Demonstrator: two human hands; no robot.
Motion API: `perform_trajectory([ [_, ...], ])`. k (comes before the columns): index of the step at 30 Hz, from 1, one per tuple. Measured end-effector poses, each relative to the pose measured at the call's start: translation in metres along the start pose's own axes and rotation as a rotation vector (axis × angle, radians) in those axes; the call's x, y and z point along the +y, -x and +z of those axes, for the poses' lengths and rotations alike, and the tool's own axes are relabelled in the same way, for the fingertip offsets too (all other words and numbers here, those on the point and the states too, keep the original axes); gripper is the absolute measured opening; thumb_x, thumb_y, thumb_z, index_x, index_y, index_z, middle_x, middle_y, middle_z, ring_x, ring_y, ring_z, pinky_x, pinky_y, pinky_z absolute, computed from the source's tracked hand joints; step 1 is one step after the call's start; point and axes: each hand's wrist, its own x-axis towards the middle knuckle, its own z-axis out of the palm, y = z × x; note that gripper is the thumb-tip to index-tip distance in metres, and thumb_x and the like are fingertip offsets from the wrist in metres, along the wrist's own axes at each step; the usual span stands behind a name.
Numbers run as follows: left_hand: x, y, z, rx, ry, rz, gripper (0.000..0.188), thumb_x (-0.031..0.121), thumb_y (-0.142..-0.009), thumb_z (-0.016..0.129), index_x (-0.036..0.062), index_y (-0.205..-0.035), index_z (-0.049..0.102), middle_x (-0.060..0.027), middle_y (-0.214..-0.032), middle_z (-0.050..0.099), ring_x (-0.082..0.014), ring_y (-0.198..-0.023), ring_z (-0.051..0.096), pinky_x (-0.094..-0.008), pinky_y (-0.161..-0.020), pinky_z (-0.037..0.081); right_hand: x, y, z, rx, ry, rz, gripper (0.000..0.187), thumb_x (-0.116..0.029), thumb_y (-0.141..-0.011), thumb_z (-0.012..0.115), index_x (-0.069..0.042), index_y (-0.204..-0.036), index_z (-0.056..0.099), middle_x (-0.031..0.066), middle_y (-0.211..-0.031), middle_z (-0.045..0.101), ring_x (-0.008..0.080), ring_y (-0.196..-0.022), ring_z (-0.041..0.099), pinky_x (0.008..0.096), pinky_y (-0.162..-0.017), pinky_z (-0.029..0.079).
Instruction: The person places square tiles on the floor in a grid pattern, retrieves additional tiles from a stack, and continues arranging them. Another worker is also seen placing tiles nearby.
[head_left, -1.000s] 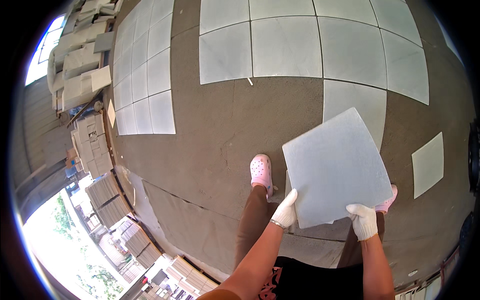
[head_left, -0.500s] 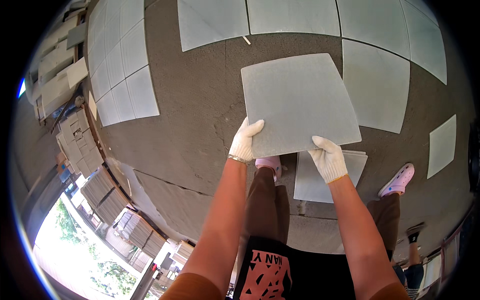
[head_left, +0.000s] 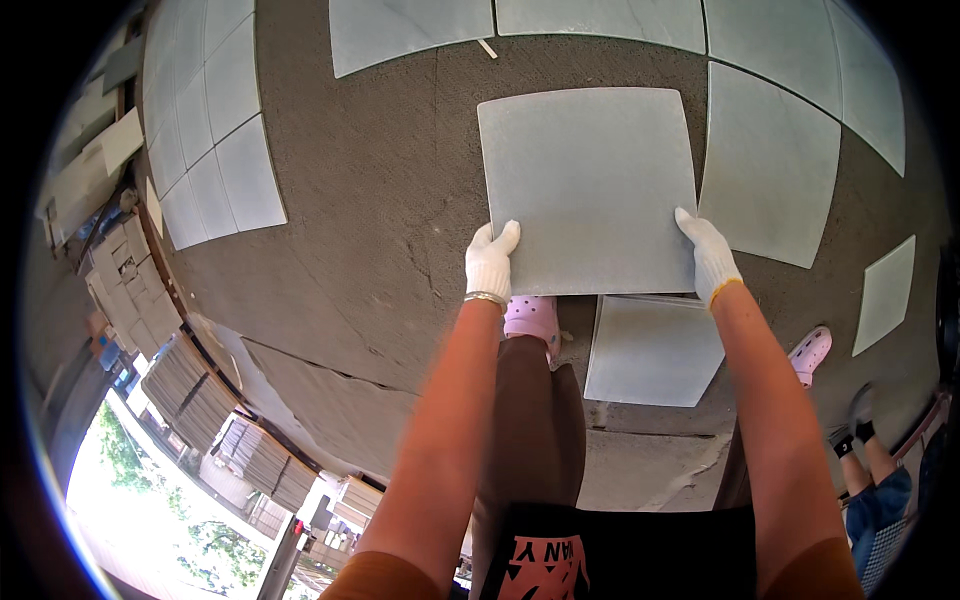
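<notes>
A square grey-white tile (head_left: 590,180) is held out in front of me above the floor. My left hand (head_left: 490,262), in a white knit glove, grips its left edge with the thumb on the upper face. On the opposite edge my gloved right hand (head_left: 709,255) holds on in the same way; the fingers of both hands are hidden beneath. Under the tile's near edge, between my feet, lies a small stack of similar tiles (head_left: 652,355). Just right of the held tile, a laid tile (head_left: 772,165) rests on the floor.
Rows of pale tiles (head_left: 600,20) lie across the far floor, with another block of tiles (head_left: 215,120) at the left. A single tile (head_left: 884,295) is at far right. Boxes and stacked packs (head_left: 190,385) line the left side. Another person's legs (head_left: 868,460) show at lower right.
The held tile has turned to lie squarer to me. My right hand has shifted from its near edge to its right edge. The person at lower right shows more.
</notes>
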Motion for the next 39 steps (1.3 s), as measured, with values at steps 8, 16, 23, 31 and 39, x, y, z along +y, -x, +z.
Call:
perform_trajectory([
  [8,0.019,-0.007,0.019,0.223,0.042,0.103,0.045,0.028,-0.090,0.067,-0.0102,-0.112,0.064,-0.0118,-0.105,0.067,-0.0170,-0.096,0.059,-0.0301,-0.088,0.046,0.017,-0.007,0.008,0.265,-0.136,-0.100,0.059,-0.035,-0.086,0.073,0.004,-0.127,0.056,0.0112,-0.131,0.056,0.0214,-0.123,0.045,0.0354,-0.108,0.029],
  [16,0.050,-0.041,0.053,0.168,0.001,0.187,0.045,0.030,-0.090,0.066,-0.0089,-0.113,0.065,-0.0102,-0.104,0.067,-0.0155,-0.094,0.058,-0.0291,-0.087,0.045,-0.007,-0.036,-0.002,0.159,-0.198,-0.234,0.058,-0.036,-0.089,0.070,0.006,-0.128,0.056,0.0096,-0.125,0.059,0.0192,-0.118,0.048,0.0319,-0.106,0.030],
  [23,0.044,-0.061,0.054,0.165,-0.083,0.228,0.047,0.033,-0.090,0.066,-0.0086,-0.113,0.065,-0.0100,-0.105,0.067,-0.0155,-0.095,0.058,-0.0295,-0.087,0.044,-0.012,-0.046,0.002,0.267,-0.102,-0.234,0.062,-0.038,-0.090,0.068,0.005,-0.132,0.053,0.0092,-0.128,0.057,0.0191,-0.118,0.048,0.0326,-0.104,0.032],
  [31,0.029,-0.077,0.051,0.134,-0.039,0.217,0.047,0.033,-0.092,0.065,-0.0082,-0.114,0.064,-0.0110,-0.106,0.067,-0.0176,-0.099,0.058,-0.0315,-0.090,0.044,-0.021,-0.043,0.005,0.220,-0.011,-0.238,0.053,-0.037,-0.091,0.066,0.005,-0.122,0.058,0.0056,-0.111,0.060,0.0155,-0.103,0.048,0.0306,-0.095,0.036],
  [39,0.033,-0.085,0.053,0.094,-0.139,0.200,0.043,0.031,-0.093,0.064,-0.0081,-0.110,0.065,-0.0043,-0.095,0.063,-0.0116,-0.088,0.052,-0.0269,-0.081,0.042,-0.026,-0.061,-0.005,0.168,0.193,-0.151,0.056,-0.039,-0.093,0.059,0.005,-0.128,0.054,0.0117,-0.125,0.056,0.0202,-0.119,0.045,0.0339,-0.105,0.030],
])
